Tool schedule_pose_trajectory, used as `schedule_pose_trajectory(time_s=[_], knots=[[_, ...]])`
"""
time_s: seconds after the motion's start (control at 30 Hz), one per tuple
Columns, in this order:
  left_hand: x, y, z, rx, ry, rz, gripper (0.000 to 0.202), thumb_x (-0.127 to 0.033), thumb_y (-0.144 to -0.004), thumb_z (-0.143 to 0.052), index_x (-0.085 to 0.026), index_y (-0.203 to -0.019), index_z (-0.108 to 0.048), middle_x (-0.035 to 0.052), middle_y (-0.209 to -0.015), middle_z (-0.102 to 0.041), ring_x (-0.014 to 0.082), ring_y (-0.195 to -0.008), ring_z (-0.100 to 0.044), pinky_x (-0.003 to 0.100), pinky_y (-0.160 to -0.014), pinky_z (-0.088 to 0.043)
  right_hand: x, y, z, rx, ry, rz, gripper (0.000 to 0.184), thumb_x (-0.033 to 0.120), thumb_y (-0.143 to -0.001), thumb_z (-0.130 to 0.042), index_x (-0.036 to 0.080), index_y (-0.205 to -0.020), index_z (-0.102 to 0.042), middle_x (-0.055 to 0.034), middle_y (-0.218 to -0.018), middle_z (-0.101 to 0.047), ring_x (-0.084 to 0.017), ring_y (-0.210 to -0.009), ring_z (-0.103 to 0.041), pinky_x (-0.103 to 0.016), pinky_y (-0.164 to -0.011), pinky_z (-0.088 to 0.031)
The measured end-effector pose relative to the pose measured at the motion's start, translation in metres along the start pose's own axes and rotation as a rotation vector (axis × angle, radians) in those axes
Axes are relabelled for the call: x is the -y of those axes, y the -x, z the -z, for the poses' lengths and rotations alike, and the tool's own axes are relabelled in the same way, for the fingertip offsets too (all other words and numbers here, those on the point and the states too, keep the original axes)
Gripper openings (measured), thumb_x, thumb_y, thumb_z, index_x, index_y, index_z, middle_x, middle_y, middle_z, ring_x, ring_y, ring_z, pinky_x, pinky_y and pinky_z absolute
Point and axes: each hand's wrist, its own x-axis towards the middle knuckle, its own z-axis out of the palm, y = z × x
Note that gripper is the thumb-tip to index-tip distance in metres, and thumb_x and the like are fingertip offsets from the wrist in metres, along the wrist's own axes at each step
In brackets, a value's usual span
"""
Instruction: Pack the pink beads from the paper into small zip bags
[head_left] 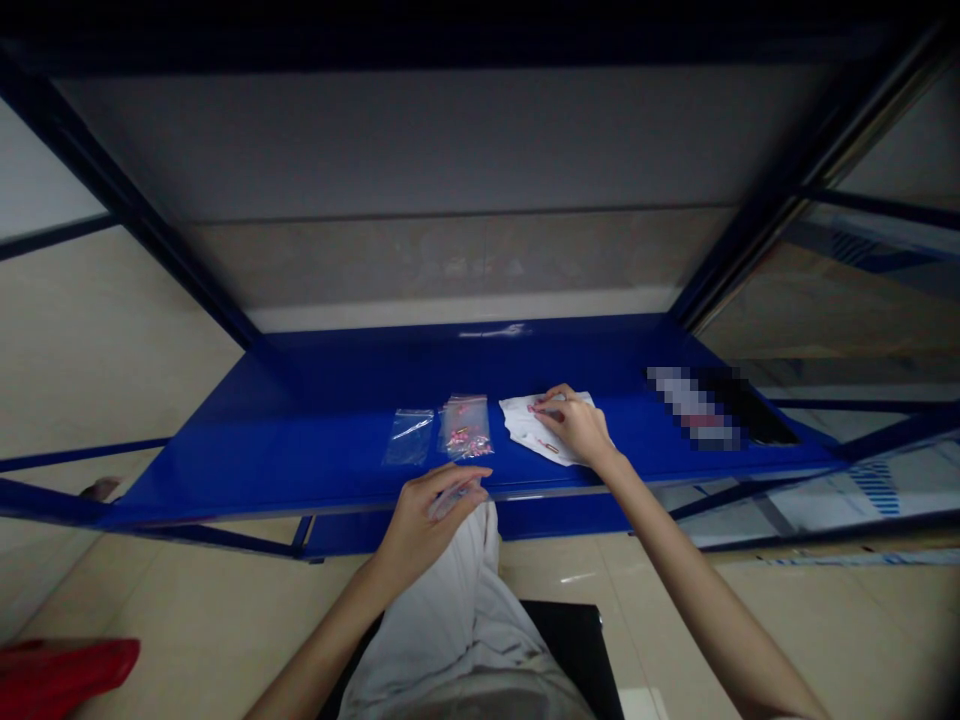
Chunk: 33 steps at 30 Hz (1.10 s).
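My right hand (574, 420) is over a white sheet of paper or cloth (517, 420) on the blue shelf. Its fingertips pinch a small pink piece (534, 407), too small to name. Another small reddish piece (551, 448) lies on the sheet below the hand. In front of the shelf edge, my left hand (431, 510) is closed on a small clear plastic bag (450, 497), partly hidden by the fingers. A zip bag with pink pieces (466, 430) lies on the shelf between the hands, and a flat clear zip bag (409, 438) sits left of it.
The blue metal shelf (315, 440) has uprights (187, 255) at both sides. A black item (757, 410), partly pixelated, lies at its right end. A lower blue shelf (352, 535) shows underneath. Something red (67, 670) is on the floor at lower left.
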Motion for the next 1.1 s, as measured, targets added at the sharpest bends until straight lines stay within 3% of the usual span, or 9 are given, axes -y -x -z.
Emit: schedule_pose_trajectory(time_s=[0.17, 0.57, 0.63, 0.73, 0.83, 0.93, 1.1], knots=[[-0.004, -0.001, 0.003, -0.035, 0.059, -0.027, 0.018, -0.025, -0.079, -0.064, -0.017, -0.093, -0.07, 0.005, -0.087, -0.073, 0.0171, -0.081, -0.069, 0.029, -0.077, -0.054, 0.001, -0.002, 0.001, -0.001, -0.015, -0.05, 0.022, 0.036, -0.083, -0.056, 0.026, -0.091, -0.073, -0.0037, -0.107, -0.062, -0.013, -0.071, -0.06, -0.024, -0.055, -0.039], [0.001, -0.006, -0.006, -0.141, -0.045, -0.049, 0.017, -0.029, -0.077, -0.067, -0.021, -0.091, -0.072, 0.003, -0.087, -0.074, 0.0174, -0.081, -0.068, 0.029, -0.077, -0.053, 0.012, -0.006, 0.008, -0.032, -0.023, -0.173, 0.018, 0.035, -0.074, -0.062, 0.023, -0.076, -0.074, -0.0036, -0.098, -0.065, -0.016, -0.074, -0.062, -0.025, -0.056, -0.041], [0.002, -0.007, -0.008, -0.17, -0.063, -0.047, 0.018, -0.029, -0.077, -0.067, -0.021, -0.092, -0.071, 0.0033, -0.089, -0.074, 0.0176, -0.081, -0.068, 0.029, -0.077, -0.053, 0.025, -0.003, 0.017, -0.053, -0.135, -0.121, 0.016, 0.034, -0.073, -0.064, 0.021, -0.076, -0.074, -0.0042, -0.095, -0.065, -0.014, -0.07, -0.06, -0.024, -0.057, -0.042], [0.005, -0.01, -0.011, -0.189, -0.124, -0.081, 0.019, -0.028, -0.076, -0.067, -0.021, -0.093, -0.071, 0.0034, -0.089, -0.074, 0.0176, -0.079, -0.068, 0.029, -0.077, -0.052, 0.061, 0.009, 0.037, -0.085, -0.487, 0.043, 0.018, 0.034, -0.074, -0.065, 0.018, -0.077, -0.073, -0.005, -0.088, -0.062, -0.01, -0.059, -0.053, -0.023, -0.052, -0.042], [0.008, -0.012, -0.014, -0.182, -0.203, -0.13, 0.016, -0.027, -0.077, -0.066, -0.02, -0.091, -0.07, 0.0036, -0.086, -0.074, 0.0178, -0.079, -0.067, 0.029, -0.077, -0.051, 0.1, 0.026, 0.056, 0.018, -0.655, 0.186, 0.014, 0.031, -0.074, -0.066, 0.019, -0.078, -0.072, -0.004, -0.089, -0.06, -0.007, -0.057, -0.049, -0.021, -0.047, -0.037], [0.007, -0.014, -0.018, -0.163, -0.256, -0.143, 0.013, -0.021, -0.079, -0.06, -0.019, -0.088, -0.07, 0.003, -0.084, -0.074, 0.017, -0.077, -0.066, 0.028, -0.075, -0.049, 0.122, 0.038, 0.063, 0.083, -0.684, 0.247, 0.009, 0.028, -0.074, -0.068, 0.021, -0.078, -0.072, -0.0024, -0.091, -0.059, -0.006, -0.056, -0.047, -0.02, -0.049, -0.037], [0.005, -0.013, -0.023, -0.163, -0.283, -0.131, 0.012, -0.011, -0.074, -0.059, -0.018, -0.073, -0.068, 0.0006, -0.07, -0.071, 0.0155, -0.069, -0.065, 0.023, -0.066, -0.046, 0.12, 0.041, 0.059, 0.091, -0.589, 0.218, 0.006, 0.025, -0.073, -0.069, 0.023, -0.078, -0.073, -0.0018, -0.093, -0.059, -0.006, -0.056, -0.048, -0.022, -0.052, -0.038]])
